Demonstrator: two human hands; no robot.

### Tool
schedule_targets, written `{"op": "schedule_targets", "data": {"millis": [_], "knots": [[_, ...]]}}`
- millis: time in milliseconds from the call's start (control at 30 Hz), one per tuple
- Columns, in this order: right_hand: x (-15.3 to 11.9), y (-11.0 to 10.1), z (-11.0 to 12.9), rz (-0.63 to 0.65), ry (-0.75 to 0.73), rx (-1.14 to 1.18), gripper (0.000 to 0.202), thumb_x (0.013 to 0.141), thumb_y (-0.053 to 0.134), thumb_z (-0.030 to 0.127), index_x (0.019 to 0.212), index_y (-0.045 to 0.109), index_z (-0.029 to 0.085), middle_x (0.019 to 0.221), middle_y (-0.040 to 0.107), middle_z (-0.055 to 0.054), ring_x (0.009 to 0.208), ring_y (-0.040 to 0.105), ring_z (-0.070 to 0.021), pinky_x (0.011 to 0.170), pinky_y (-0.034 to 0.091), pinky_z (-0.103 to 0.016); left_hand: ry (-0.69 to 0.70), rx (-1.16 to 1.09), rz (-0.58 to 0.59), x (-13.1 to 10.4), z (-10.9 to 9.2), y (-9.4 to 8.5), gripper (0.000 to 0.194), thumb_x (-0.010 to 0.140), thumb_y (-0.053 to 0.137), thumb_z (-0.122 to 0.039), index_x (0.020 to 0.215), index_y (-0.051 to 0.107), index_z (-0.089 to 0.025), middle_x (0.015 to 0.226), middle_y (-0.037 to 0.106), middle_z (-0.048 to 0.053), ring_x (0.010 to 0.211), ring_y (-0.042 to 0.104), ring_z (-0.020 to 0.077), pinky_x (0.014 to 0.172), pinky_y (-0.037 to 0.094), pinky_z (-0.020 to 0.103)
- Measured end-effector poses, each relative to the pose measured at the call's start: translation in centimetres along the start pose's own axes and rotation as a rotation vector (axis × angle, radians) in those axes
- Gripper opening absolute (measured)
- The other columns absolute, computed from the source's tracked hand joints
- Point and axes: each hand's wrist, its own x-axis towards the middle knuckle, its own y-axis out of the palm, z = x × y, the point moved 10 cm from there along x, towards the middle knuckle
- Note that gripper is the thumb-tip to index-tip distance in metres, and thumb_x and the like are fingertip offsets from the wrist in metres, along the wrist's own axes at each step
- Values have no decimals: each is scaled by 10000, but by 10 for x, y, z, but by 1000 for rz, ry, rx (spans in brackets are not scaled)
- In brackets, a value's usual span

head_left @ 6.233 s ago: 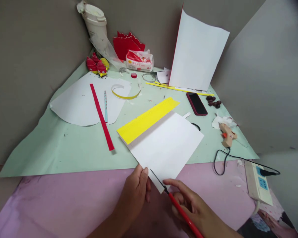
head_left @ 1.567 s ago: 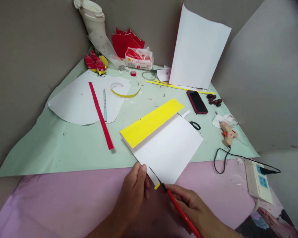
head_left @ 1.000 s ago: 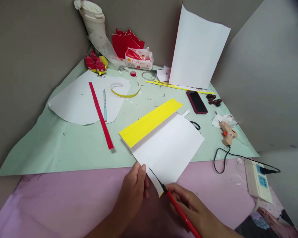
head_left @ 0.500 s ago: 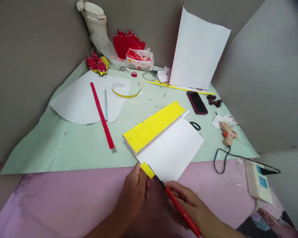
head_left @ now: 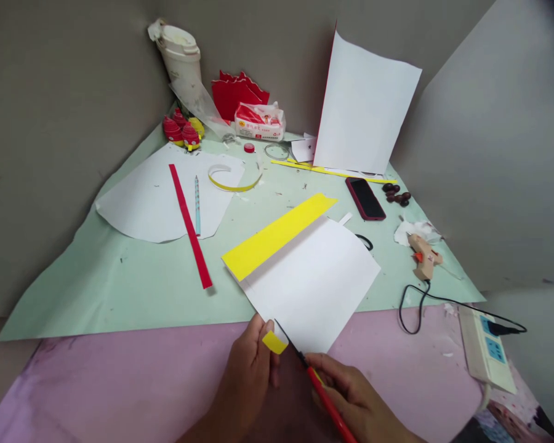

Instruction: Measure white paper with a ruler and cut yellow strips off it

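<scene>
A sheet of paper (head_left: 305,283), white on top and yellow underneath, has its far-left edge curled over so a yellow band shows. At its near-left edge my left hand (head_left: 249,360) pinches a narrow strip (head_left: 276,342), whose end curls to its yellow side. My right hand (head_left: 351,387) is closed around red-handled scissors (head_left: 325,397), seen edge-on. Their thin dark blade lies along the paper's near edge, between sheet and strip. The fingers of my right hand also touch the sheet's near corner.
On the green sheet (head_left: 157,277) lie a red strip (head_left: 190,227), a pen (head_left: 197,206), a curled yellow strip (head_left: 235,187) and a phone (head_left: 365,199). A black ring handle (head_left: 364,242) peeks from behind the paper. At right are a glue gun (head_left: 425,255) and power strip (head_left: 487,347).
The strip's end has bent down and curled more, showing white beside the yellow. The sheet's yellow fold has tilted slightly. The whole view has shifted a little downward.
</scene>
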Motion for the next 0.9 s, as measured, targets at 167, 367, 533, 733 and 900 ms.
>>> {"op": "schedule_targets", "data": {"millis": [167,367,533,733,900], "knots": [[2,-2,-1,1,-13,-69,509,952,506,591,1253,667,213,995,725,-74,916,646,-261,800,523,-339,-12,20,-7,-1,0,-1,394,957,382,-554,714,413,-246,515,478,-62,472,444,131,511,371,252],[3,1,6,27,-65,-65,485,966,499,563,1269,658,219,978,724,-70,865,642,-241,792,520,-328,-31,45,1,1,6,0,411,951,384,-580,718,421,-243,484,451,-70,457,432,126,473,329,236],[3,-1,15,26,-65,-86,441,981,488,523,1245,671,221,937,705,-60,846,634,-240,784,502,-324,-42,4,-43,2,2,-5,429,925,406,-601,701,432,-237,541,480,-58,444,471,119,441,344,230],[1,0,17,59,-89,-95,398,988,482,499,1216,668,231,966,667,-50,885,588,-229,786,464,-301,-44,5,-59,3,1,-7,443,922,405,-599,680,448,-231,600,517,-43,459,497,119,449,398,233],[1,1,4,63,10,-79,455,961,501,580,1094,658,174,706,466,24,617,375,-123,546,315,-226,-12,19,-62,3,-2,-7,426,927,424,-574,672,452,-234,574,513,-41,473,487,127,459,408,233]]}}
